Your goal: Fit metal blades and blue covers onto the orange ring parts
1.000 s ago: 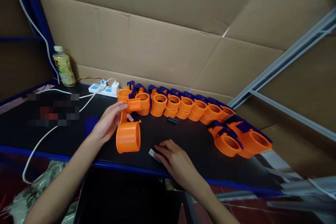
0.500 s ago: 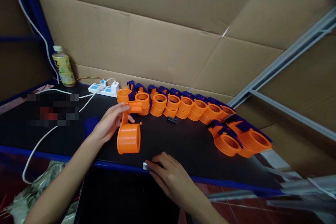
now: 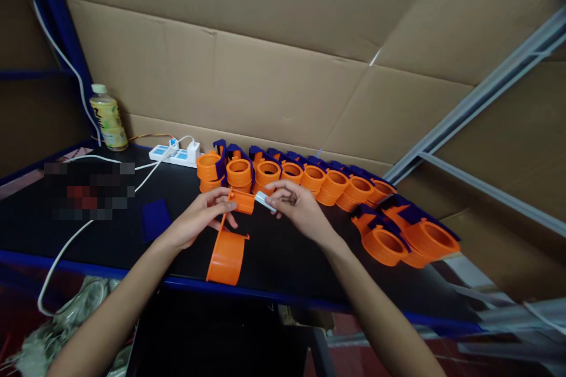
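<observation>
My left hand (image 3: 206, 218) is closed round the upper end of an orange plastic holder (image 3: 226, 256), whose wide ring hangs below and whose short sleeve points right. Between the thumb and fingers of my right hand (image 3: 295, 206) is a small silvery-white bar (image 3: 265, 202). The bar's left end is close to the open end of the sleeve; whether they touch I cannot tell. Behind both hands stands a row of orange rings with dark blue parts (image 3: 313, 177). A flat dark blue piece (image 3: 154, 219) lies left of my left hand.
More orange and blue holders (image 3: 384, 241) sit on the right of the black tabletop (image 3: 300, 265). A white power strip (image 3: 174, 155) with cables and a drink bottle (image 3: 108, 121) stand at the back left. Cardboard (image 3: 265, 76) walls the back.
My right hand has risen from the table's front edge with the silvery bar, up to the sleeve. The orange holder has shifted slightly right and down and tilted in my left hand.
</observation>
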`<state>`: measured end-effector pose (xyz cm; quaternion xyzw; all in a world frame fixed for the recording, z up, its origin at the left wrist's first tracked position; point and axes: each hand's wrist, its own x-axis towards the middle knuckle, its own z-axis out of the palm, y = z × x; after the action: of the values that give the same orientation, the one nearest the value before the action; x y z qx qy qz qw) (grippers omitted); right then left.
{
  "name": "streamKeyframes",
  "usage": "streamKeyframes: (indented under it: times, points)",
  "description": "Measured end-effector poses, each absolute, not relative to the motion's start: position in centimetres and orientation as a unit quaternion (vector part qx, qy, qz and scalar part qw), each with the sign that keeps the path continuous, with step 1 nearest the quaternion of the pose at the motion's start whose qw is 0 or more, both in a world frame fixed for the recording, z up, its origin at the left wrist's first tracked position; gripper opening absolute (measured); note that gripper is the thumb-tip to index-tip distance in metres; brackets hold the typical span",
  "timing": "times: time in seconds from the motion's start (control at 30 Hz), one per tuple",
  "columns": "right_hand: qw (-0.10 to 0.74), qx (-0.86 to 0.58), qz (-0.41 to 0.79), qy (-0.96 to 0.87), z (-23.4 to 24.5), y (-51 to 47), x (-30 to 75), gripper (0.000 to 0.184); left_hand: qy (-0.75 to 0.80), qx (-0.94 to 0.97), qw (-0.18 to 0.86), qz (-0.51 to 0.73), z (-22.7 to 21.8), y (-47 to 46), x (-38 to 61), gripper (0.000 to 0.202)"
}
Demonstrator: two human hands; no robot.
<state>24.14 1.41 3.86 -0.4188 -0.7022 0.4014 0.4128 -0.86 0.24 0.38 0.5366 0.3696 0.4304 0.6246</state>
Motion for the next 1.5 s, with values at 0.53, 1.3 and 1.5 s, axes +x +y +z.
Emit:
streamKeyframes:
  times: [0.53,1.3,1.5]
  points:
    - [0.346,-0.354,0.437,-0.751,2.1,3.6,22.6,0.038,0.378,0.598,0.576,0.408,-0.3,0.3,-0.5,0.039]
    - [0.443,-0.376,0.400,-0.709,1.3,3.5,23.2,0.037,0.389,0.557,0.568,0.464,0.1,0.4,-0.5,0.032]
    - [0.444,-0.389,0.397,-0.703,0.8,3.6,22.8,0.038,0.381,0.571,0.574,0.447,0.0,0.5,-0.5,0.034]
